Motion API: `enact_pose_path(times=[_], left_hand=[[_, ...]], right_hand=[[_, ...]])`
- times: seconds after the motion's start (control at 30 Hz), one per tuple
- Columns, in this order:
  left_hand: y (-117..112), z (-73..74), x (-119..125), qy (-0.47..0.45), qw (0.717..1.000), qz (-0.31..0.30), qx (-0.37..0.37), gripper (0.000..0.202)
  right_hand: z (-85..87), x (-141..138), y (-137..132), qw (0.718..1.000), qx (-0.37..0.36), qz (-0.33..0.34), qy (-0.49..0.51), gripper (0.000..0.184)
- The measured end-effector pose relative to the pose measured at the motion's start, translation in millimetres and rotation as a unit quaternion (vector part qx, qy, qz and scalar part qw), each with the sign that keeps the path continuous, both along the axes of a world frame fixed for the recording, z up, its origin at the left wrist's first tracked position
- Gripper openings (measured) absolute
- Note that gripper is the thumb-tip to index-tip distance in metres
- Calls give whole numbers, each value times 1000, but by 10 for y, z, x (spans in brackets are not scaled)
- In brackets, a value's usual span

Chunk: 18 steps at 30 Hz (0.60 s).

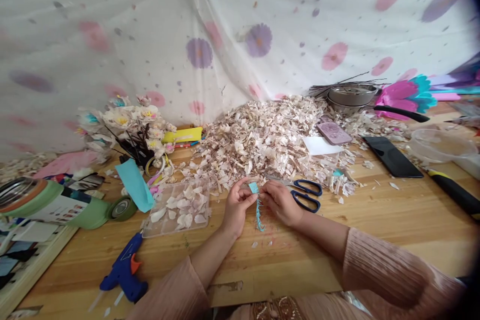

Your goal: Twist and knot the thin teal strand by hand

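A small strip of light-blue paper (254,188) is between my two hands, and its fringed tail (258,216) hangs down over the table. My left hand (237,206) pinches the strip between thumb and fingers. From the other side my right hand (282,202) has its fingers closed at the strip's edge; its fingertips are partly hidden. Just beyond my right hand lie scissors (308,188) with dark blue handles. To the left of my left hand is a clear compartment tray (150,228) with pale petal-like flakes in it.
A big heap of pale flakes (258,135) covers the table's back. Left are a blue glue gun (125,267), a green flask (80,211), blue paper (135,185) and a flower arrangement (131,125). Right are a black phone (392,156), a pan (350,100) and a clear bowl (442,145).
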State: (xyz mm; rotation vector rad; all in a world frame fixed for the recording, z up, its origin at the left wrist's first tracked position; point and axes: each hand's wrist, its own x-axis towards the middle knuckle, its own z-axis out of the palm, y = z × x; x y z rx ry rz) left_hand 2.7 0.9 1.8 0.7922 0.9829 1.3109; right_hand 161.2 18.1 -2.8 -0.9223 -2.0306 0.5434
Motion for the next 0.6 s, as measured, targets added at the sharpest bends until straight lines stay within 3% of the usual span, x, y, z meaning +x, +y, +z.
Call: enact_pose_path(times=[0.3,0.6], left_hand=[[-2,-20,11,1,1000,-7,5,58],[-35,-13,27,66,997,-32,18,63]], right_hand=[[22,-8,-13,1000,-2,1,-15,22],[47,6,-42,1000,-10,21,-13,28]])
